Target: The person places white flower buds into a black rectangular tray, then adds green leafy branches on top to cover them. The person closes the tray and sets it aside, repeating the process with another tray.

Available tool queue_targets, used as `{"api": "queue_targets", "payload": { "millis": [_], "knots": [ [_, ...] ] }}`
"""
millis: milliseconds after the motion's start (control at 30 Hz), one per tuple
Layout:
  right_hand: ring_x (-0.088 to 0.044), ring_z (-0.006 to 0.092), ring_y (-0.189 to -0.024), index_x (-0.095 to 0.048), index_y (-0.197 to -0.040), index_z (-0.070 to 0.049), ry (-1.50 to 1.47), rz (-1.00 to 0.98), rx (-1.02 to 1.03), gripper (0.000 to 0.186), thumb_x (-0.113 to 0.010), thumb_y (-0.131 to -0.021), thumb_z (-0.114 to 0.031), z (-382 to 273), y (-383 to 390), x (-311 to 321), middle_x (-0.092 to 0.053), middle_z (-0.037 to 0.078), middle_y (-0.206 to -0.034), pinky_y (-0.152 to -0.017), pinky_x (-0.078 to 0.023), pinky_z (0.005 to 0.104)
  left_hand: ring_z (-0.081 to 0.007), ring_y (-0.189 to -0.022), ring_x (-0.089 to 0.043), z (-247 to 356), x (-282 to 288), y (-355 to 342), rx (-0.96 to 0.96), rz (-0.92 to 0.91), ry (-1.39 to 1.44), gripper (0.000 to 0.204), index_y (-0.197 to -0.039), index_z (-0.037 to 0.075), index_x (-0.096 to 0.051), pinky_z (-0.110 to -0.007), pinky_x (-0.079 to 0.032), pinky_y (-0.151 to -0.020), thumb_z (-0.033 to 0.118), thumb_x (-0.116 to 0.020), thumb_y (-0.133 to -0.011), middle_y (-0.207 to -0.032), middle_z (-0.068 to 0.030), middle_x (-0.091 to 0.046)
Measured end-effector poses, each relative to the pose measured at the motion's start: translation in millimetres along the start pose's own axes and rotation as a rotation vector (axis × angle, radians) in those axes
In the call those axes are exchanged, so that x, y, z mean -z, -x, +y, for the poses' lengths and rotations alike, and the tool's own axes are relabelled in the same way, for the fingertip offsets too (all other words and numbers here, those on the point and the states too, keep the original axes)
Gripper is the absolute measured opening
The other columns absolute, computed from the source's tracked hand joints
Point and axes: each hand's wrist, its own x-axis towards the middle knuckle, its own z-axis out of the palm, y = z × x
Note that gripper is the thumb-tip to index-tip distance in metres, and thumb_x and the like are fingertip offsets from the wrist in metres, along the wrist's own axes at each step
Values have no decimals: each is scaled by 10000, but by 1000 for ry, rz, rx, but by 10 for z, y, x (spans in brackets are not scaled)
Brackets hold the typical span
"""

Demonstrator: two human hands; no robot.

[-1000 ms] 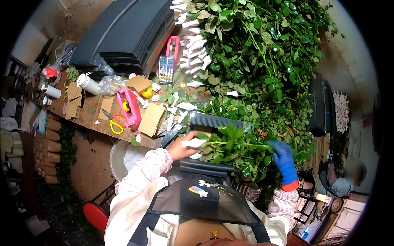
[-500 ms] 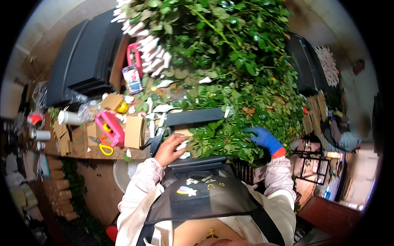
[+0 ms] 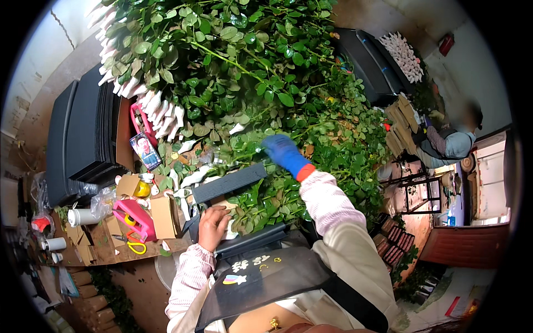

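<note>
The blue-gloved right hand (image 3: 282,152) is lying nearest the leafy green stems (image 3: 242,152), which are slanting down-left from its fingertips; its grip is hidden. Below-left of it, the bare left hand (image 3: 212,228) is curling loosely, half-open, visibly holding nothing.

Right hand (image 3: 281,152): covered by a blue glove (image 3: 290,158) with a red-orange cuff (image 3: 305,171). Left hand (image 3: 212,227): bare of any glove. Both forearms bear pale pink sleeves (image 3: 330,201), finely striped, over a cream jacket (image 3: 352,263). The dark apron (image 3: 252,297), apparently thin fabric, carries white lettering, a rainbow-tailed white star (image 3: 240,279) and small yellow motifs; its strap (image 3: 355,305) is black. A gold-coloured pendant (image 3: 273,323) lies at the neck.
</note>
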Motion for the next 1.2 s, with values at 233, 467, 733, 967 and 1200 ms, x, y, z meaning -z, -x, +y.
{"api": "queue_targets", "payload": {
  "millis": [233,467,733,967,1200],
  "knots": [
    [-669,309,-1033,-704,-1198,-167,50,623,199,370,-720,-838,-81,476,942,905,-726,74,-1102,-965,-526,442,-326,-1005,-685,8,8,-5,70,-29,100,158,-1028,40,-753,-407,-497,-917,104,-789,-888,-1066,-113,-747],
    [-706,308,-998,-711,-1197,-171,-48,426,241,268,-667,-936,-207,496,704,728,-739,81,-1083,-894,-560,466,-328,-981,-666,12,24,-9,85,-38,88,220,-1074,50,-719,-403,-521,-885,81,-805,-874,-1051,-116,-741],
    [-711,293,-1069,-677,-1312,-149,278,-192,22,395,-670,-943,-290,132,62,-397,-732,73,-1186,-966,-528,430,-328,-994,-667,-15,21,-59,56,-64,59,222,-1074,50,-723,-405,-510,-901,92,-805,-872,-1068,-109,-744],
    [-699,335,-1045,-704,-1218,-122,-57,250,121,353,-664,-893,-255,285,459,309,-725,110,-1104,-890,-561,470,-322,-988,-662,-56,-18,-7,72,-53,61,228,-1081,53,-731,-401,-507,-880,76,-798,-864,-1071,-111,-738],
    [-650,324,-878,-699,-1100,-140,-67,633,433,309,-697,-792,-162,-575,621,1134,-638,86,-905,-769,-533,459,-304,-978,-664,51,49,-57,80,-73,69,222,-1085,27,-721,-375,-516,-876,46,-778,-871,-1073,-113,-732]
  ]
}}
